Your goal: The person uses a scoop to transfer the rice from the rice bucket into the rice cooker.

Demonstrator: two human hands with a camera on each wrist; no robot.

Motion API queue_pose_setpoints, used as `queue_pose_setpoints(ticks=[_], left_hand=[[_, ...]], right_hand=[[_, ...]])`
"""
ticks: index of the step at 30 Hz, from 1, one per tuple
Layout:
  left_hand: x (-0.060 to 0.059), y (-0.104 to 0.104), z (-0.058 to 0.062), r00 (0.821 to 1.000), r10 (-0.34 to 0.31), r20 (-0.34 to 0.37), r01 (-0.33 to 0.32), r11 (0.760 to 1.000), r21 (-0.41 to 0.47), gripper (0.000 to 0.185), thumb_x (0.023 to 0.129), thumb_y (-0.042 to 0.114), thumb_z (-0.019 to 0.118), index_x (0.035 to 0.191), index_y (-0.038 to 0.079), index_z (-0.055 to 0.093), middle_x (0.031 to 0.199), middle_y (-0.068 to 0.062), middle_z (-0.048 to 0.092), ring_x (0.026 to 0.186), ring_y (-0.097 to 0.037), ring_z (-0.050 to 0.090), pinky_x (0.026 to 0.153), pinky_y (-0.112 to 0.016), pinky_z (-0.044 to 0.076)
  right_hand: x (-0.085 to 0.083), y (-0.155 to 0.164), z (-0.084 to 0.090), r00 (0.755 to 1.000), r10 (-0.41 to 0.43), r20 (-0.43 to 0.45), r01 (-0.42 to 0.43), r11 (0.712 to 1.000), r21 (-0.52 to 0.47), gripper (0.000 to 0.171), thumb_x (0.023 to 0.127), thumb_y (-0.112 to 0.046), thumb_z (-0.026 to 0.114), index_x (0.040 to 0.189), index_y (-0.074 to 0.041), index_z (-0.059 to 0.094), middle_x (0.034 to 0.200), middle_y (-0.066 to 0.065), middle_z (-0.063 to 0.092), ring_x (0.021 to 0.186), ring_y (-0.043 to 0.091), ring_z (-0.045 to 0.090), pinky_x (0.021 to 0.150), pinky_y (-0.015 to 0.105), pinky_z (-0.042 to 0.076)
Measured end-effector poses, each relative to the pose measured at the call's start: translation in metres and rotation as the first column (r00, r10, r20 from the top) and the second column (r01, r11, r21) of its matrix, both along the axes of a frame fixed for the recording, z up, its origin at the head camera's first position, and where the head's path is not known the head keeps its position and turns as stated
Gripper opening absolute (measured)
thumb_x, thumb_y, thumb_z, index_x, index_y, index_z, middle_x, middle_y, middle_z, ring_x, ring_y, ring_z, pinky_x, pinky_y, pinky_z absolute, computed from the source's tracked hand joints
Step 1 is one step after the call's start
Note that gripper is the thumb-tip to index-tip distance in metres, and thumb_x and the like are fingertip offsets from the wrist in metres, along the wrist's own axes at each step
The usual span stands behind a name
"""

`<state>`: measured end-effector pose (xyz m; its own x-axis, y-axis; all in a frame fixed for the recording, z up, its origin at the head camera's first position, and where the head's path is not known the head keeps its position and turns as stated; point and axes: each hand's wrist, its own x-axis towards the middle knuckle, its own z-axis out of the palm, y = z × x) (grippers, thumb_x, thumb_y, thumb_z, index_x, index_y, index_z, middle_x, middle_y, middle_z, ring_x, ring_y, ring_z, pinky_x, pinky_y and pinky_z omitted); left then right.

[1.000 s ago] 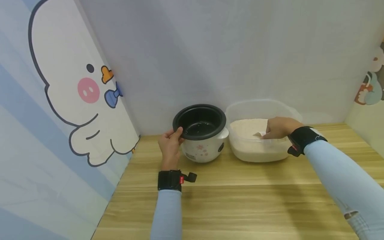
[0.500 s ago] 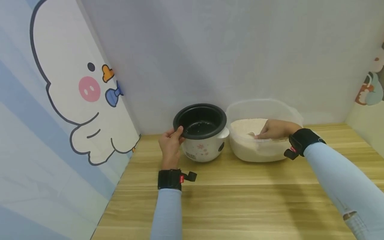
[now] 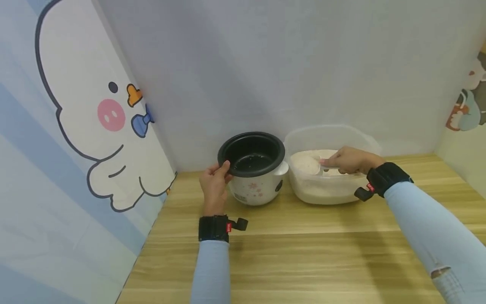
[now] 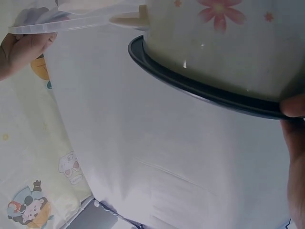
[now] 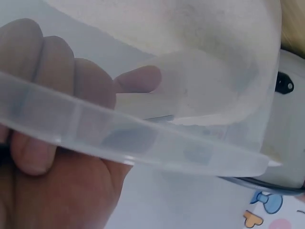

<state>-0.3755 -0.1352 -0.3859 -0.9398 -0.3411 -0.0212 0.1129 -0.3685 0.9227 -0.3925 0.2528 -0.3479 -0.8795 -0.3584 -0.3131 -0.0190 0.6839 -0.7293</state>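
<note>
Steadying the small white flower-printed rice cooker [image 3: 255,185] while a scoop of rice is lifted.
Left hand [image 3: 214,185] grips the black inner pot's rim [image 3: 228,165], apparently to brace it on the wooden counter [image 3: 303,245]. Right hand [image 3: 351,160] holds a translucent plastic scoop [image 3: 313,164], loaded, above the rice-filled clear plastic tub [image 3: 326,190] just right of the empty pot.

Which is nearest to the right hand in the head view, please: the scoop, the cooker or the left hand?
1. Scoop: held in the right hand, over the rice tub.
2. Cooker: left of the tub.
3. Left hand: farthest, at the cooker's left rim.
</note>
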Motion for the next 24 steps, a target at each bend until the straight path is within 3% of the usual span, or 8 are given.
queue_pose_setpoints(ticks=[1,9,15,18,24], left_hand=[[0.001,-0.001,-0.001,1.000,0.002,0.002,-0.002,1.000,0.001,0.039,0.082,0.011,0.076,0.111,-0.006,0.056,0.092,-0.012,0.061,0.070,-0.016,0.065,0.067,-0.024,0.058],[0.001,0.000,-0.001,0.999,-0.020,-0.043,0.020,1.000,0.006,0.043,0.080,0.014,0.078,0.111,-0.005,0.055,0.092,-0.012,0.059,0.070,-0.016,0.065,0.069,-0.026,0.059],[0.000,0.002,-0.002,0.999,-0.013,-0.045,0.014,1.000,0.011,0.040,0.081,0.012,0.077,0.109,-0.005,0.055,0.089,-0.011,0.059,0.069,-0.015,0.065,0.067,-0.025,0.059],[0.000,0.003,-0.002,0.999,-0.017,-0.042,0.018,1.000,0.013,0.041,0.081,0.012,0.077,0.110,-0.006,0.054,0.090,-0.011,0.058,0.071,-0.015,0.065,0.068,-0.025,0.058],[0.001,0.003,0.000,0.999,-0.019,-0.048,0.019,1.000,-0.001,0.045,0.081,0.014,0.077,0.114,-0.005,0.053,0.093,-0.010,0.057,0.072,-0.014,0.064,0.069,-0.025,0.058]], right_hand=[[0.000,0.001,0.000,1.000,-0.012,0.018,0.012,1.000,-0.021,0.055,0.091,-0.054,0.055,0.119,-0.008,0.066,0.049,-0.004,0.028,0.042,0.013,0.017,0.039,0.024,0.023],[0.004,0.012,0.005,0.990,-0.141,-0.005,0.138,0.975,-0.174,0.061,0.095,-0.053,0.048,0.125,0.000,0.057,0.053,-0.005,0.029,0.043,0.011,0.020,0.040,0.023,0.022],[0.007,0.016,0.005,0.961,-0.277,0.015,0.269,0.915,-0.301,0.060,0.094,-0.054,0.047,0.118,0.000,0.055,0.057,-0.005,0.032,0.046,0.009,0.023,0.041,0.024,0.023],[0.008,0.018,0.007,0.944,-0.331,0.012,0.316,0.890,-0.329,0.061,0.094,-0.055,0.047,0.115,0.001,0.051,0.061,-0.004,0.035,0.047,0.009,0.025,0.042,0.023,0.024],[0.010,0.011,0.022,0.919,-0.394,0.018,0.378,0.867,-0.324,0.066,0.094,-0.056,0.044,0.124,0.002,0.044,0.064,-0.005,0.039,0.050,0.007,0.030,0.043,0.021,0.026]])
